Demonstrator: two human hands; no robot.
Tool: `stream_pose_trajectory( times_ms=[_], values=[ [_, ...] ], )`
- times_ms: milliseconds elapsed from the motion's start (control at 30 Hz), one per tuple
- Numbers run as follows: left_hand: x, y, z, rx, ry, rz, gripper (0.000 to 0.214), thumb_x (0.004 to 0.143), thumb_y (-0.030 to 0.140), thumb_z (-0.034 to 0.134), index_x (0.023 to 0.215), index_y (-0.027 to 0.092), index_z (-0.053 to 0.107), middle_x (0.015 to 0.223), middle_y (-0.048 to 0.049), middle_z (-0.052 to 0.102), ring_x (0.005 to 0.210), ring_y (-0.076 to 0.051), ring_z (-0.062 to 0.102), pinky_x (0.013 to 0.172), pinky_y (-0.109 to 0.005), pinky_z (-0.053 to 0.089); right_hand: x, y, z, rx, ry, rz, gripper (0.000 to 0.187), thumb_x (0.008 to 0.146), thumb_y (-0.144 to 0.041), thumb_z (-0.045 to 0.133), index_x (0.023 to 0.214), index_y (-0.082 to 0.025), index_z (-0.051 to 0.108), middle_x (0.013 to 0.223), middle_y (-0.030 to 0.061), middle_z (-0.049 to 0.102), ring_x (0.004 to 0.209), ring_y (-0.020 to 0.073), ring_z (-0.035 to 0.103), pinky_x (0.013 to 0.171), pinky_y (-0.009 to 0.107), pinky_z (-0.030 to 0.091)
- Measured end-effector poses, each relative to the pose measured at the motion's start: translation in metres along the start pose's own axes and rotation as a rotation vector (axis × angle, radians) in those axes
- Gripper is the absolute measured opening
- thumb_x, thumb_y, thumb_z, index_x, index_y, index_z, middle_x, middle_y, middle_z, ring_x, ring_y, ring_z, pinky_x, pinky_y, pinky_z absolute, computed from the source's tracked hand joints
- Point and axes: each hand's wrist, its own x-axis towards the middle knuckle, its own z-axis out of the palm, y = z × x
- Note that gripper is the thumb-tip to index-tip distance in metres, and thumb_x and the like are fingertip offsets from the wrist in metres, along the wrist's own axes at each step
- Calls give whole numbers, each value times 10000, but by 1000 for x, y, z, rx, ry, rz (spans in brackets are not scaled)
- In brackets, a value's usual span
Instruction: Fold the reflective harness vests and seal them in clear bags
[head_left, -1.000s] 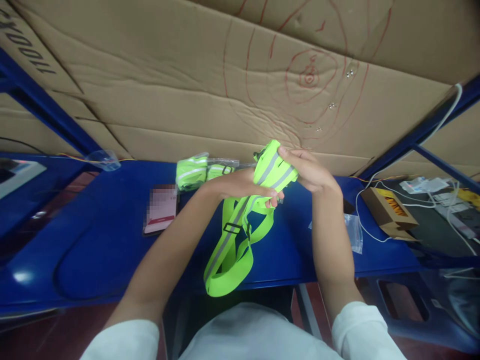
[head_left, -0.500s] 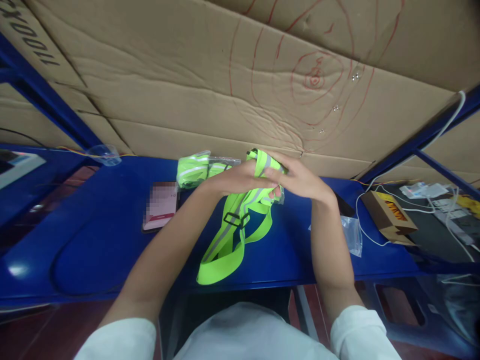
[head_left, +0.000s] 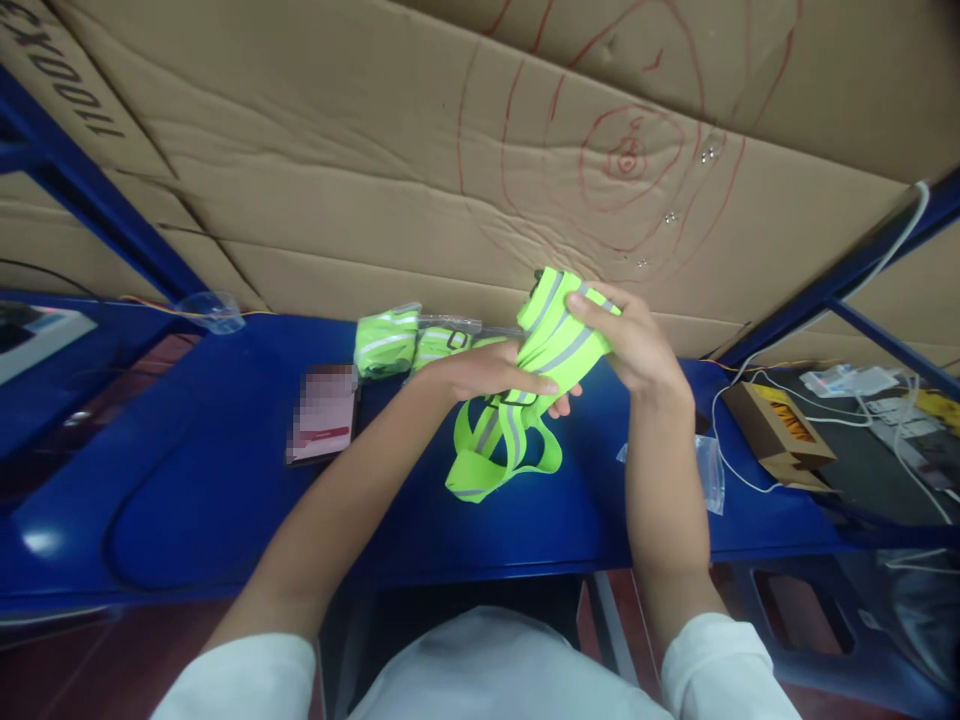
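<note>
Both hands hold a neon-yellow reflective strap harness with grey stripes, raised over the blue table. My left hand is closed round the lower part of the gathered bands, thumb on top. My right hand grips the upper folded end, its thumb pressed on the near face. From below my left hand, loose loops of the strap hang toward the table, with a black buckle near the left fingers. Behind the left wrist lie bagged neon-yellow straps in clear plastic, partly hidden.
A phone-like device with a blurred screen lies left on the blue table. Clear plastic bags lie by my right forearm. Farther right are an open cardboard box and white cables. A cardboard wall closes off the back.
My right hand has moved up and right, spreading the folded straps into a longer bundle. The hanging loops have drawn up, away from the table's front edge.
</note>
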Motion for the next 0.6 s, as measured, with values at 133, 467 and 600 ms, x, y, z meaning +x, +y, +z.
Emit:
stream_pose_trajectory(
  times_ms=[133, 467, 600],
  values=[
    [-3, 9, 5, 152, 28, 22, 370, 930, 426, 751, 1192, 165, 757, 1024, -108, 797, 930, -209, 747, 916, -317, 562, 3, 8, -2, 124, -235, 181, 597, 829, -749, 731, 1111, -225, 778, 815, 49, 751, 544, 184, 608, 460, 354, 493],
    [-12, 25, 4, 249, 182, -33, 264, 936, 428, 711, 966, 177, 787, 964, -78, 805, 960, -235, 762, 902, -319, 574, -3, -2, 7, -418, -169, -309, 531, 962, -630, 653, 1328, -246, 696, 1335, 91, 724, 1284, 283, 649, 1115, 456, 509],
    [-19, 33, 2, 236, 143, -23, 217, 886, 355, 775, 978, 159, 785, 1000, -100, 806, 978, -242, 765, 897, -336, 585, -11, -10, 13, -575, -260, -373, 716, 887, -566, 780, 1497, -242, 593, 1459, 108, 662, 1355, 349, 611, 1142, 501, 485]
  ],
)
